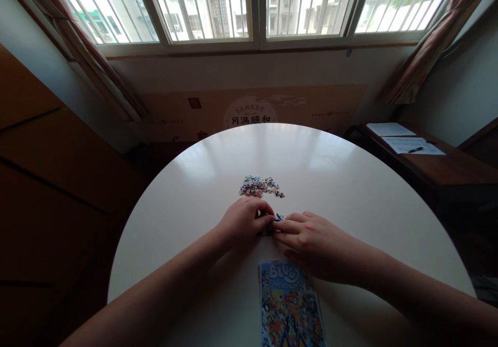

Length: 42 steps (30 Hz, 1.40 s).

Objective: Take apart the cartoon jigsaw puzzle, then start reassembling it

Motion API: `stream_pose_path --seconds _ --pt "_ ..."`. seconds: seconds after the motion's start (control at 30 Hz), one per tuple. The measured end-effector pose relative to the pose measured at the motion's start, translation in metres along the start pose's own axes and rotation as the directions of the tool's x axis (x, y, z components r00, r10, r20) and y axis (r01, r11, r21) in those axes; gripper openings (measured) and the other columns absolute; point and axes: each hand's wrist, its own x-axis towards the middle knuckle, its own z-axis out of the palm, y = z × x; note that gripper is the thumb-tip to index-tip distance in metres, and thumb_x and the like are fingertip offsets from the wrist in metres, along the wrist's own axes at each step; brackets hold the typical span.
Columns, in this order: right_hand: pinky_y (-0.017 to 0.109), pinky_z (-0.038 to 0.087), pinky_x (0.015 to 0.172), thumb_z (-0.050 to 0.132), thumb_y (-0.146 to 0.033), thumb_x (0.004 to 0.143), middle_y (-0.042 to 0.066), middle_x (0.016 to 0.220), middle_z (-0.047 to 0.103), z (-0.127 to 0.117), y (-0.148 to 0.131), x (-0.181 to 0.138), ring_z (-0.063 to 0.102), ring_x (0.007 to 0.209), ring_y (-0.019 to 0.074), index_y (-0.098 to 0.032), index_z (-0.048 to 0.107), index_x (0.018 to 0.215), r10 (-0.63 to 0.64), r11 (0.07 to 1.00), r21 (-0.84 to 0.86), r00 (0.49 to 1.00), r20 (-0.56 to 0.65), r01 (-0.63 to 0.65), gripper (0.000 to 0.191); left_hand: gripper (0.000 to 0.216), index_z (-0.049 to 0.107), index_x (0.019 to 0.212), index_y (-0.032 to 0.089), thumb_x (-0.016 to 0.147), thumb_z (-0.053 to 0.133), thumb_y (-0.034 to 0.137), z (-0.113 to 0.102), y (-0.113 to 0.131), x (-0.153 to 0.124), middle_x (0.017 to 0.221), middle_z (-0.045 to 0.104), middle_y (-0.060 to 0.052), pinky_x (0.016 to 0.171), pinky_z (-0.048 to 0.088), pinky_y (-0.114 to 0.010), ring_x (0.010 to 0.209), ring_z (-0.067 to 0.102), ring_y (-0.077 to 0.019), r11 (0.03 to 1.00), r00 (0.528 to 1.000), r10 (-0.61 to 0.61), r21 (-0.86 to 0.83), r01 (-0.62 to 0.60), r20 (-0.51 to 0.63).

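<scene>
My left hand (249, 216) curls its fingertips and thumb down onto a small cluster of jigsaw puzzle pieces (278, 218) on the table. Whatever sits between those fingertips is too small and too covered to make out. From the other side, my right hand (301, 233) rests with its fingers stretched over the right edge of the same cluster. Most of the cluster is hidden under both hands. Just beyond them lies a loose pile of colourful jigsaw pieces (259, 186). Nearer to me, a blue picture sheet (290, 305) crowded with cartoon figures lies partly beneath my right wrist.
The round white table (187, 181) has its curved far edge toward a windowed wall. On the right stands a dark wooden desk (462, 163) with papers (412, 145) and a pen (415, 150). A brown cabinet (46, 196) is at the left.
</scene>
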Motion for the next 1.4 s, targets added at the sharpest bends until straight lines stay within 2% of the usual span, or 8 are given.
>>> stream_pose_path --seconds 0.23,0.4,0.6,0.7,0.8,0.87,1.1,1.4 --pt "0.038 0.050 0.089 0.055 -0.034 0.096 0.007 0.115 0.068 -0.004 0.027 -0.001 0.062 0.105 0.0213 -0.023 0.065 0.121 0.324 0.942 0.168 0.916 -0.235 -0.291 0.029 0.010 0.076 0.087 0.020 0.083 0.067 0.024 -0.001 -0.002 -0.001 0.078 0.071 -0.002 0.067 0.047 -0.027 0.069 0.061 -0.0142 0.971 0.996 0.090 -0.220 -0.094 -0.030" --pt "0.042 0.049 0.095 0.054 -0.047 0.095 0.009 0.120 0.065 0.005 0.034 0.002 0.060 0.111 0.0235 -0.023 0.058 0.129 0.491 0.843 0.330 0.859 -0.145 -0.426 0.041 0.010 0.076 0.086 0.019 0.081 0.068 0.024 0.000 0.003 -0.001 0.077 0.070 -0.002 0.064 0.049 -0.026 0.064 0.060 -0.0126 0.956 0.996 0.063 -0.283 -0.080 -0.068" --pt "0.029 0.047 0.064 0.044 -0.066 0.094 0.008 0.086 0.067 0.001 0.039 0.003 0.060 0.072 0.0165 -0.015 0.058 0.104 0.657 0.643 0.532 0.754 -0.012 -0.551 0.054 0.016 0.074 0.087 0.015 0.083 0.068 0.030 -0.004 0.003 -0.003 0.079 0.072 -0.005 0.065 0.052 -0.028 0.067 0.062 -0.0148 0.919 0.977 -0.100 -0.394 0.017 -0.190" --pt "0.023 0.043 0.052 0.042 -0.074 0.090 0.006 0.074 0.063 0.003 0.040 0.005 0.056 0.061 0.0123 -0.014 0.057 0.081 0.626 0.468 0.701 0.762 0.166 -0.538 0.063 0.021 0.073 0.090 0.013 0.082 0.069 0.032 -0.005 0.005 -0.003 0.082 0.073 -0.008 0.064 0.053 -0.028 0.071 0.065 -0.0168 0.857 0.962 -0.180 -0.513 0.050 -0.207" --pt "0.019 0.042 0.043 0.054 -0.075 0.083 0.008 0.079 0.065 0.006 0.034 0.010 0.057 0.059 0.0115 -0.013 0.060 0.088 0.553 0.215 0.823 0.760 0.341 -0.526 0.062 0.021 0.071 0.091 0.012 0.082 0.069 0.032 -0.003 0.008 -0.003 0.080 0.072 -0.008 0.058 0.052 -0.027 0.067 0.064 -0.0161 0.806 0.959 -0.213 -0.588 0.066 -0.184" --pt "0.019 0.047 0.044 0.065 -0.070 0.078 0.009 0.087 0.066 0.008 0.028 0.013 0.060 0.065 0.0134 -0.013 0.061 0.096 0.547 0.119 0.875 0.767 0.337 -0.469 0.059 0.021 0.071 0.090 0.012 0.082 0.069 0.032 -0.001 0.012 -0.004 0.079 0.072 -0.008 0.056 0.051 -0.026 0.065 0.064 -0.0159 0.797 0.962 -0.214 -0.599 0.072 -0.168" --pt "0.022 0.054 0.050 0.075 -0.057 0.074 0.010 0.087 0.067 0.013 0.020 0.017 0.064 0.071 0.0156 -0.012 0.065 0.098 0.570 0.021 0.941 0.777 0.267 -0.339 0.051 0.020 0.071 0.087 0.014 0.080 0.070 0.033 0.005 0.021 -0.004 0.079 0.072 -0.007 0.057 0.053 -0.026 0.068 0.066 -0.0168 0.811 0.970 -0.205 -0.578 0.093 -0.131" --pt "0.025 0.057 0.054 0.076 -0.051 0.076 0.010 0.086 0.070 0.016 0.022 0.017 0.065 0.074 0.0165 -0.012 0.068 0.094 0.564 0.012 0.946 0.783 0.262 -0.325 0.045 0.026 0.069 0.088 0.012 0.075 0.073 0.034 0.000 0.019 -0.002 0.073 0.066 -0.005 0.047 0.048 -0.021 0.062 0.061 -0.0139 0.583 0.943 -0.322 -0.766 0.272 0.090"
